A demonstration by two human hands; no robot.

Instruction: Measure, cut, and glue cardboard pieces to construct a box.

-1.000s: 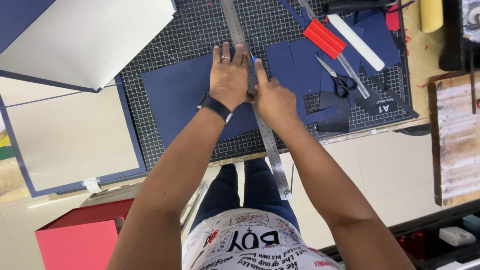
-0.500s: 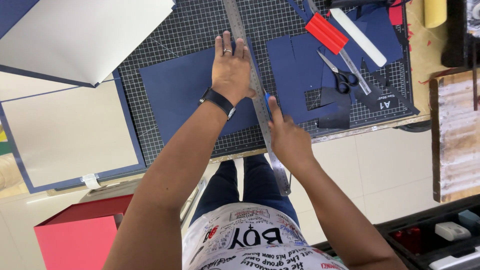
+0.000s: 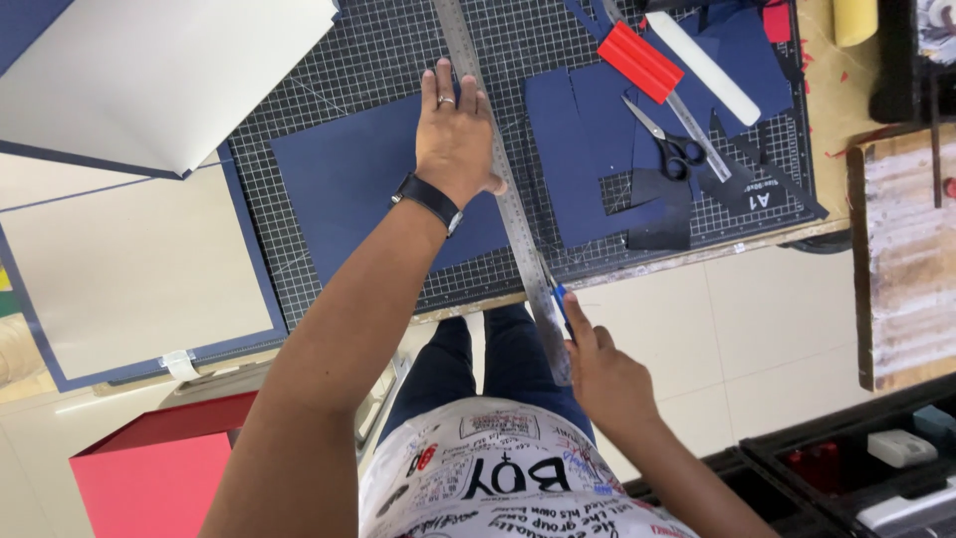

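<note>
I see a pale tiled floor (image 3: 757,329) under the worktable's wooden edge (image 3: 687,261). A red box (image 3: 159,468) sits low left. A weathered wooden board (image 3: 906,259) lies at right, with black trays (image 3: 856,468) at lower right. Even indoor light, soft shadows.

Ruler (image 3: 503,189) on mat (image 3: 329,70), scissors (image 3: 669,142) right
</note>
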